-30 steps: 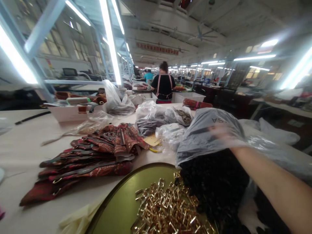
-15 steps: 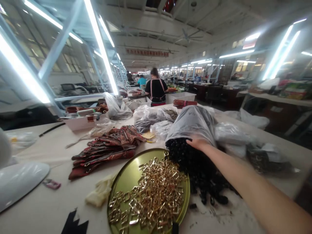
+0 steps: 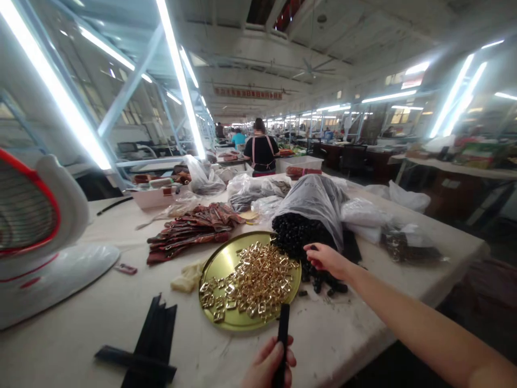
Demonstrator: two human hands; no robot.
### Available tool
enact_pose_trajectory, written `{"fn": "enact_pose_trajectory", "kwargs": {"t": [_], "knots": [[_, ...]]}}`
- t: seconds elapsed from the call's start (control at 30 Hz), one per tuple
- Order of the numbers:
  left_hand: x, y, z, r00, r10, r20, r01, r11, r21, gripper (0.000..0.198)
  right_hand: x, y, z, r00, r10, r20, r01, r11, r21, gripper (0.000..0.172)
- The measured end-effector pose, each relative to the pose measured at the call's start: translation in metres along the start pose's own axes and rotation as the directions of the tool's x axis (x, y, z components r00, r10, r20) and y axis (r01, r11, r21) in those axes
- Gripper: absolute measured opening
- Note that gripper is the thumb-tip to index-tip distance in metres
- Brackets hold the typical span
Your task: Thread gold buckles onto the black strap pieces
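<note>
My left hand is closed around a black strip, which stands upright at the near edge of a round gold tray. Many gold metal buckles are heaped on that tray. To its right, my right hand pinches a small dark piece, over black pieces spilling from a grey plastic bag. More black strips lie crossed on the table at the lower left.
Brown-red leather pieces lie behind the tray, with a yellowish cloth nearer. A white-and-red fan stands at the left. Plastic bags sit at the right. Beyond the table, a person faces away.
My left hand has come into view with the black strip. My right hand has drawn back from the bag opening, fingertips now together. The view has shifted, showing more of the fan and the black strips.
</note>
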State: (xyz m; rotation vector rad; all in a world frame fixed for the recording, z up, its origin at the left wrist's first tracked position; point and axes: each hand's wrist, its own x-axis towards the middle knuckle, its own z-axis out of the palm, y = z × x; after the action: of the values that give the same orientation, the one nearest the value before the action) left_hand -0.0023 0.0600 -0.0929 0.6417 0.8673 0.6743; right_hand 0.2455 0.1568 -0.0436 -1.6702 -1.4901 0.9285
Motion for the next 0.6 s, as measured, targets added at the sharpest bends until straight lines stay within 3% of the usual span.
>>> {"fn": "enact_pose_trajectory", "kwargs": {"t": [0.17,0.23,0.3,0.37,0.47,0.6], "knots": [[-0.023,0.005,0.012,0.984,0.163,0.073,-0.174,0.967,0.189,0.036,-0.069,-0.007,0.032,0.963,0.046,0.264,-0.138,0.929,0.343,0.035],[-0.032,0.009,0.016,0.984,0.166,0.065,-0.177,0.950,0.258,0.035,-0.088,-0.012,0.042,0.933,0.067,0.354,-0.265,0.794,0.547,0.035],[-0.040,0.011,0.019,0.984,0.177,0.027,-0.177,0.935,0.308,0.034,-0.102,-0.016,0.051,0.909,0.070,0.411,-0.369,0.593,0.716,0.029],[-0.044,0.013,0.021,0.981,0.194,-0.005,-0.181,0.924,0.337,0.032,-0.111,-0.018,0.061,0.905,0.063,0.420,-0.395,0.486,0.780,0.023],[-0.043,0.011,0.020,0.983,0.183,-0.018,-0.165,0.918,0.360,0.031,-0.119,-0.019,0.074,0.922,0.046,0.385,-0.354,0.506,0.786,0.021],[-0.036,0.005,0.018,0.989,0.142,-0.041,-0.114,0.911,0.395,0.031,-0.122,-0.017,0.084,0.962,0.061,0.267,-0.249,0.604,0.757,0.025]]}}
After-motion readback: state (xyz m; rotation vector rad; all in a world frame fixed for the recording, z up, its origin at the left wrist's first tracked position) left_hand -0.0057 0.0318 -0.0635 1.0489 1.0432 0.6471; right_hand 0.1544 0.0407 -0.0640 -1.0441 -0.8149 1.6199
